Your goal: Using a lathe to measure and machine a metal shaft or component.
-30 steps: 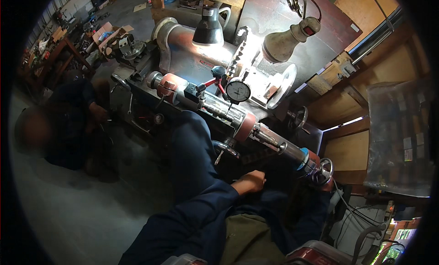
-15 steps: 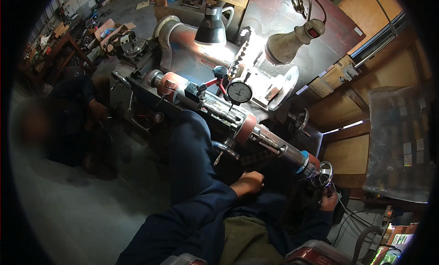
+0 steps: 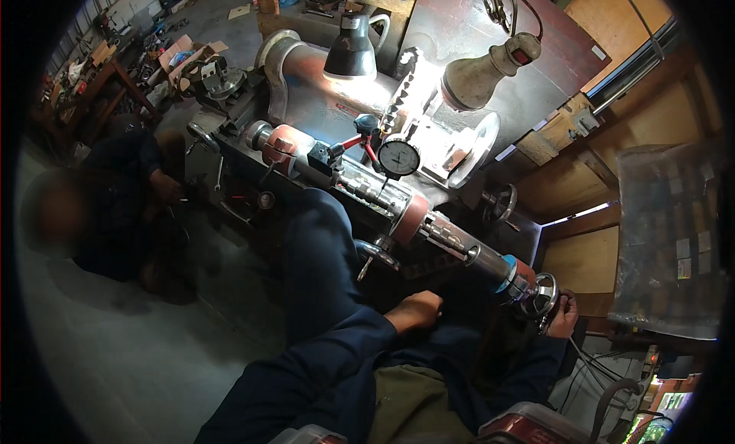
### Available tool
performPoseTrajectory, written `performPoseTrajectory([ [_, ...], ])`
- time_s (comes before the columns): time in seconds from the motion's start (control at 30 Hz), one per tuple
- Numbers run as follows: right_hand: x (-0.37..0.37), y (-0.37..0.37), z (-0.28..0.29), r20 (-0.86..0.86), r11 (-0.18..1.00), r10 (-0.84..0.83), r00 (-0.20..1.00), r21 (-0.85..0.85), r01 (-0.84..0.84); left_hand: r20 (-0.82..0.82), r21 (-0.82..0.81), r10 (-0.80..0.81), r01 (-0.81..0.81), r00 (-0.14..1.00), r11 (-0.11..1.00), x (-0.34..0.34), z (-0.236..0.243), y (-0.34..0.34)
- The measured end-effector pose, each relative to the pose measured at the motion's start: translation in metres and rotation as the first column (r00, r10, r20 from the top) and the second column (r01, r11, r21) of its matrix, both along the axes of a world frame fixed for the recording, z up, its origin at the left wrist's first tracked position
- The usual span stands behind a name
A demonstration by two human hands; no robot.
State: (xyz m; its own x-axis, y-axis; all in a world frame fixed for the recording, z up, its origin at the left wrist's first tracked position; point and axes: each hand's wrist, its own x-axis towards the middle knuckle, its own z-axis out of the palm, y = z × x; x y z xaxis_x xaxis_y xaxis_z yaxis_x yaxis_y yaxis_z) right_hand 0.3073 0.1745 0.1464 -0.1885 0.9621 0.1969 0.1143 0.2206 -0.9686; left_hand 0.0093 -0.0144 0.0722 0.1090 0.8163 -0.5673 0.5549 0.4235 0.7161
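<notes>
A bright metal handwheel [image 3: 545,292] sits at the right end of a long cylindrical spindle unit [image 3: 486,262]. My right hand [image 3: 564,317] is at the wheel's right rim, its fingers curled against it. My left hand [image 3: 417,309] lies closed over my lap, with nothing visible in it. Above the spindle unit stands a round dial indicator [image 3: 400,156], carried on a red jointed arm [image 3: 354,142] from a black base [image 3: 321,159]. Its stem points down to the shaft inside the open slot. A red collar [image 3: 412,217] surrounds the unit near its middle.
Two work lamps, one black [image 3: 352,50] and one cream [image 3: 486,73], light the machine. A grinding wheel [image 3: 478,149] stands behind the spindle unit. Another handwheel [image 3: 377,256] is beside my knee. At left, another person [image 3: 122,191] crouches. Cables [image 3: 593,360] hang at lower right.
My right hand has moved up and to the right around the handwheel, from below it to its right side. My left hand has stayed in place.
</notes>
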Motion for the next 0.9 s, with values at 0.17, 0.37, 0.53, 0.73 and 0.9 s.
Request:
performPoseTrajectory([
  [0.17, -0.005, 0.017, -0.005, 0.119, 0.999, 0.037, 0.992, 0.013, -0.039, -0.01, -0.009, -0.014, 0.014, 1.0, 1.0, -0.001, 0.005, -0.001],
  [0.37, -0.017, 0.028, -0.011, 0.069, 0.991, 0.089, 0.994, -0.108, -0.081, -0.006, 0.003, 0.015, -0.015, 1.0, 1.0, 0.0, 0.004, -0.002],
  [0.53, -0.026, 0.031, -0.016, -0.022, 0.987, 0.106, 0.994, -0.117, -0.108, 0.0, 0.036, 0.01, -0.01, 1.0, 0.999, 0.001, 0.001, -0.002],
  [0.73, -0.023, 0.025, -0.015, 0.769, 0.903, -0.064, 0.636, 0.316, -0.29, 0.006, -0.003, 0.001, -0.001, 1.0, 1.0, -0.001, 0.002, -0.001],
  [0.9, -0.022, 0.011, -0.025, 0.359, 0.991, 0.127, 0.925, -0.004, -0.135, -0.001, -0.015, -0.019, 0.019, 1.0, 1.0, -0.001, -0.001, 0.001],
])
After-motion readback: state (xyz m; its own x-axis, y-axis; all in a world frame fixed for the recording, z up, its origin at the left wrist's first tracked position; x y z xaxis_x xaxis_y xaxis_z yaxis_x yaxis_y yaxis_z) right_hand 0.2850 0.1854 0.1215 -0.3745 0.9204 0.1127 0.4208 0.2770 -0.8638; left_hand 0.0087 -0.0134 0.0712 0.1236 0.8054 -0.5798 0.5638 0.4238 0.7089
